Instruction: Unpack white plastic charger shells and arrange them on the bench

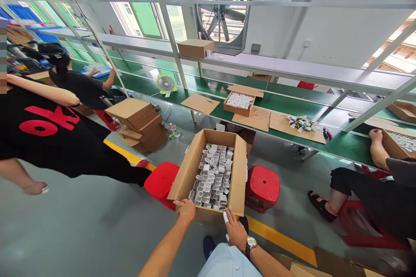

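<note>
A long open cardboard box [241, 173] rests in front of me, between two red stools. Many small white and grey rectangular housings [212, 175] fill it in loose rows. At the near left corner, my left hand [186, 211] is closed over the box's rim. Gripping the near wall toward the right corner is my right hand [236, 230], its fingers over the edge and a watch on the wrist. Something white shows along its fingers; whether it is a wrap or a small part, I cannot tell. What supports the box is hidden.
Red stools [262, 185] flank the box. Beyond runs a green workbench [208, 86] with a smaller filled carton [238, 101] and a pile of small parts [302, 123]. Stacked cartons [139, 123] stand left. One person [48, 130] walks at left; another sits at right.
</note>
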Demonstrator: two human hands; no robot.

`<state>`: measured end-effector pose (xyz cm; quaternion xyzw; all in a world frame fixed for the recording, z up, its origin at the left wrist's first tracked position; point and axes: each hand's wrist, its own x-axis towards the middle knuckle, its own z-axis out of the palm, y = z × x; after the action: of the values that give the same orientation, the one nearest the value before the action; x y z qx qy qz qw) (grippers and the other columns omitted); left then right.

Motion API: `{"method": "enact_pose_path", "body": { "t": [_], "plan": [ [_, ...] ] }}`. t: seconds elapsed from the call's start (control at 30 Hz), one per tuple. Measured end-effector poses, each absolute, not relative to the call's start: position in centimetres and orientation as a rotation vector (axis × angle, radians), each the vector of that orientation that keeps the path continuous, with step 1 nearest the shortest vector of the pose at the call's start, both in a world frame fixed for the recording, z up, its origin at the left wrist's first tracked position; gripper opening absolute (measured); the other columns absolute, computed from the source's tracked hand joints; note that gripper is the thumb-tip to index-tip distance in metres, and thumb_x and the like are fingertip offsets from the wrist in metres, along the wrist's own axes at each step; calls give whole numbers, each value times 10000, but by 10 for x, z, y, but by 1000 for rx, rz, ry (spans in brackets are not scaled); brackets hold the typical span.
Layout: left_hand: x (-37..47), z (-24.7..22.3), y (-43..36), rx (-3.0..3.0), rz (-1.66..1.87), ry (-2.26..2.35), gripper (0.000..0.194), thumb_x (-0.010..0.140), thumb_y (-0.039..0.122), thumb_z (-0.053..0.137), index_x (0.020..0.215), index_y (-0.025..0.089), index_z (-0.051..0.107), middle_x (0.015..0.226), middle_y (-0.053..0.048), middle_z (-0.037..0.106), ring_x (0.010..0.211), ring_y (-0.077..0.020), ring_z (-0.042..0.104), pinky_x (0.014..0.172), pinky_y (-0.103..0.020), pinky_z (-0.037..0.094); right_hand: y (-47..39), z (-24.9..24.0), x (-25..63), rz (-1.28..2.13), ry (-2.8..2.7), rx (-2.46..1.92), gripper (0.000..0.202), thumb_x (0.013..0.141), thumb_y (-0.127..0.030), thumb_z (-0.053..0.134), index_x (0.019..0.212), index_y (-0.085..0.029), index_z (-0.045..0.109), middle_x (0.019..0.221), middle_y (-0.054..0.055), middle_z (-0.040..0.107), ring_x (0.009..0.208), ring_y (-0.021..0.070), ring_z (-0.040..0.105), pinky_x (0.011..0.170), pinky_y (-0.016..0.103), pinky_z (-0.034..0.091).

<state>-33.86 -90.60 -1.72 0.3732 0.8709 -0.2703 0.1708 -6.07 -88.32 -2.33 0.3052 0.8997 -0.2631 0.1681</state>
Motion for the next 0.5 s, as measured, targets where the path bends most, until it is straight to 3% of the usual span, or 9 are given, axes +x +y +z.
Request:
{"method": "enact_pose_path", "body": {
  "t": [0.23, 0.5],
  "plan": [
    [-338, -15, -904, 1016, -812, 2456, 955, 505, 113, 870, 1439, 125, 671, 1591, -360, 486, 1485, -699, 336, 869, -654, 607, -884, -26, -59, -786, 2575, 860, 652, 735, -19, 624, 1383, -68, 677, 1792, 169, 46, 1671, 371, 76, 1113, 566, 575],
    [-338, -9, -907, 1033, -734, 2459, 884, 546, 101, 844, 1410, 50, 666, 1576, -396, 470, 1491, -712, 310, 907, -681, 594, -888, -39, -62, -881, 2574, 919, 733, 671, -8, 666, 1395, -120, 681, 1798, 149, 38, 1675, 390, 66, 1140, 594, 548]
  ]
}}
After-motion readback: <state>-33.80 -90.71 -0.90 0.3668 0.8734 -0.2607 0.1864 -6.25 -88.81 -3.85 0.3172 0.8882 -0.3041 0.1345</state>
